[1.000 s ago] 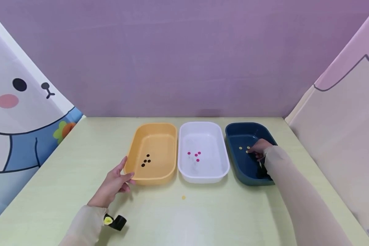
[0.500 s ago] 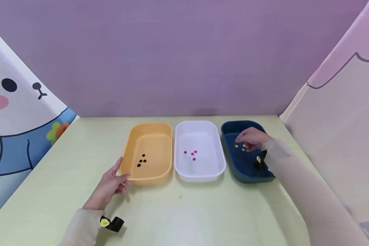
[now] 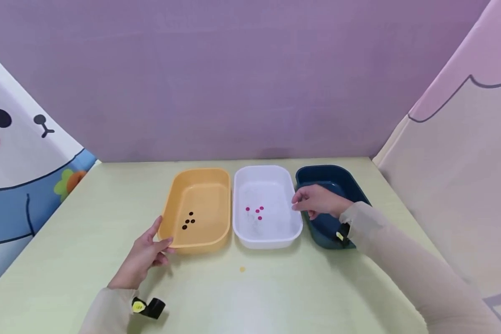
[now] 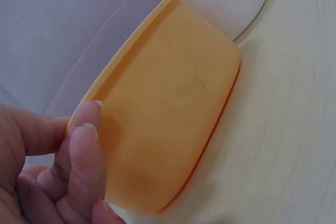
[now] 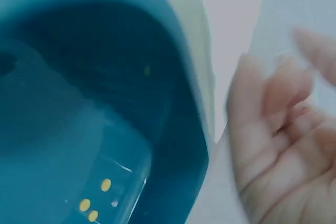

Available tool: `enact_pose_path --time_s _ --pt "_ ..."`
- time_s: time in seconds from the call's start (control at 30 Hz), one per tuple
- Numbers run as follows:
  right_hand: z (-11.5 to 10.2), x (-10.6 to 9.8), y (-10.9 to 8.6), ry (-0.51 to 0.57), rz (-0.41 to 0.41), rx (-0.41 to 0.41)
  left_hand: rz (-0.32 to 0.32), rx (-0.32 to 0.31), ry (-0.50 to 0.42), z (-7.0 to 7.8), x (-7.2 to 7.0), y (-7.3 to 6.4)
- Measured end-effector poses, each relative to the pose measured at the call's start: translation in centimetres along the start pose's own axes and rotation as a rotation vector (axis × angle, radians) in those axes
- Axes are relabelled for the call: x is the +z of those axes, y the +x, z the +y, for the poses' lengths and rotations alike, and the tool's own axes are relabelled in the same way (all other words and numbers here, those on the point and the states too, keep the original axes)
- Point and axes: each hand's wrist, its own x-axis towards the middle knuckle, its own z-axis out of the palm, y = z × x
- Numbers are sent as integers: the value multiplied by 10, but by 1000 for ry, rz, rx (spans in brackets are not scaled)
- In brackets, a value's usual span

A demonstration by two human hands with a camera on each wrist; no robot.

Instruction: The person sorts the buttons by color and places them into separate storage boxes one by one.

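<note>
My left hand (image 3: 139, 257) grips the near-left corner of a yellow tray (image 3: 208, 195), its fingers against the outer wall (image 4: 168, 87) in the left wrist view. Several small black discs (image 3: 187, 221) lie in that tray. Over the gap between a white tray (image 3: 267, 185) and a dark blue tray (image 3: 325, 174) hovers my right hand (image 3: 321, 200), fingers loosely bent, with nothing visible between them. Pink discs (image 3: 257, 211) lie in the white tray. Three yellow discs (image 5: 106, 184) show in the blue tray in the right wrist view; the right hand hides them from the head view.
A single yellow disc (image 3: 242, 269) lies on the pale table (image 3: 275, 297) in front of the white tray. The three trays stand side by side. Behind them rises a purple backdrop (image 3: 234, 93), with printed cloth (image 3: 455, 185) along both sides.
My right hand has risen from the blue tray's floor and moved left to the white tray's right rim. The left hand keeps its grip on the yellow tray. The head view has shifted slightly.
</note>
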Motion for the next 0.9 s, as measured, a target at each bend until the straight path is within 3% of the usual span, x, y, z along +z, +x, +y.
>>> enact_pose_path --time_s 0.27,0.47,0.7,0.9 --pt "-7 27 -19 -29 -76 -149 -12 4 -3 2 -4 -2" --pt "-13 47 -26 -22 -120 -173 -7 -10 5 1 -5 -2" --pt "-17 77 -35 -15 -68 -191 -12 -3 0 1 -4 0" --pt "-19 105 -41 -50 -42 -265 -21 4 -3 1 -2 1"
